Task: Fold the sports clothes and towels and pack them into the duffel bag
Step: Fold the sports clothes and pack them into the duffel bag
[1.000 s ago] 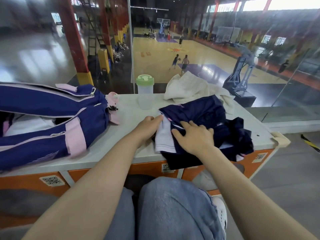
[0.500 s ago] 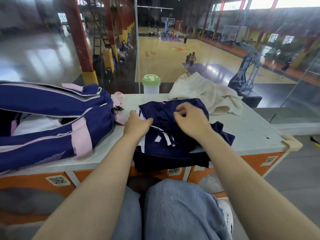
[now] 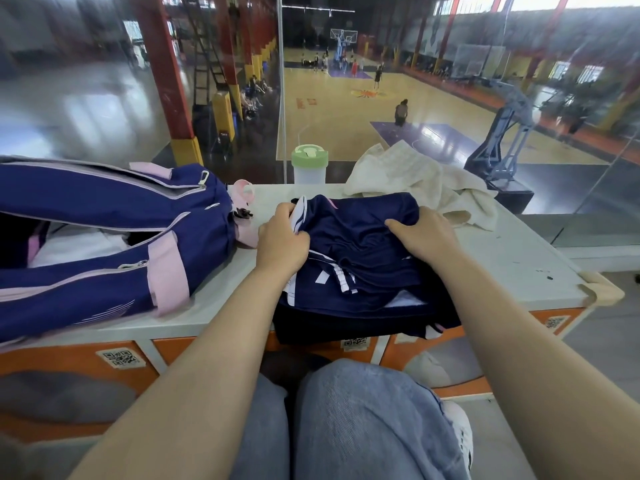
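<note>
My left grip (image 3: 282,237) pinches the white-striped edge of the navy sports garment (image 3: 360,258), and my right grip (image 3: 424,233) clutches its far side. It lies bunched on the table (image 3: 512,258), beside the open duffel bag (image 3: 104,237).

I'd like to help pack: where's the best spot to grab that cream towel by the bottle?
Probably the cream towel is best taken at its raised, bunched middle, from above: it lies crumpled and loose behind the navy clothes, so an edge grip would likely just drag it.
</note>
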A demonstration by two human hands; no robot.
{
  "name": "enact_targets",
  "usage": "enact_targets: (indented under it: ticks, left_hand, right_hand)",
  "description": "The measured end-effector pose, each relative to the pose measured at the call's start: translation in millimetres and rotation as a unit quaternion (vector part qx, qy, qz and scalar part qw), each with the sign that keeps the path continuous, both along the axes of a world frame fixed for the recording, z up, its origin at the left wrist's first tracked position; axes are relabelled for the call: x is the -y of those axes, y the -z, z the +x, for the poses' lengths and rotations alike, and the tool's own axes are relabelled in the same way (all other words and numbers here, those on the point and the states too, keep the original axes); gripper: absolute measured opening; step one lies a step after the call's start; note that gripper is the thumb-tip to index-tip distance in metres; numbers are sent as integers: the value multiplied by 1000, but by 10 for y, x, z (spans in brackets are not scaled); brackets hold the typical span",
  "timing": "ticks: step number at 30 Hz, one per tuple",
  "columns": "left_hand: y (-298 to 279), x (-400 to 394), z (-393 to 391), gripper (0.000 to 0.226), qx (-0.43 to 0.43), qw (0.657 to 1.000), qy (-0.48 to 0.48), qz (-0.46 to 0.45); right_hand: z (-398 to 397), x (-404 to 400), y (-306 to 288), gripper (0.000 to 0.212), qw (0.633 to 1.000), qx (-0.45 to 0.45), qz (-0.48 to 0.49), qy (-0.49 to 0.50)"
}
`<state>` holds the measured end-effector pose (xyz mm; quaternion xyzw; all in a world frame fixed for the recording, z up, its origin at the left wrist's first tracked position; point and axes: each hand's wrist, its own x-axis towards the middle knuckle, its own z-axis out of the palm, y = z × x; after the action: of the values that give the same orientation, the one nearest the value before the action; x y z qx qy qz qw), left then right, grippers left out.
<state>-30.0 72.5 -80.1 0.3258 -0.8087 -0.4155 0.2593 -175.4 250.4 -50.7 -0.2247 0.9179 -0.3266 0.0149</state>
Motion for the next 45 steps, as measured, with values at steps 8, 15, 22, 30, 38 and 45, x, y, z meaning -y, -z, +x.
enact_targets:
  ticks: [8, 15, 22, 30, 38, 45]
  left_hand:
    - [-32, -14, 15, 30, -60, 998, 17, 1]
    - [-77, -33, 2, 59, -120, 992, 19, 39]
    - [-6, 68, -6, 44, -21, 999, 7, -29]
    - [-16, 64, -41, 17, -58, 982, 3, -180]
    - [-76, -85, 39, 19, -156, 986, 64, 11]
    - [-105, -13, 41, 32, -29, 975, 6, 222]
  right_hand:
    - [30, -26, 55, 25, 984, -153, -71, -56]
    - [174, -46, -16, 14, 967, -115, -176, -142]
    - [181, -99, -42, 24, 950, -34, -247, -189]
    - [82, -256, -171, 28, 973, 94, -135, -161]
    - [71, -311, -233, 30, 979, -2, -96, -181]
    - [2, -208, -292, 31, 984, -25, -13, -176]
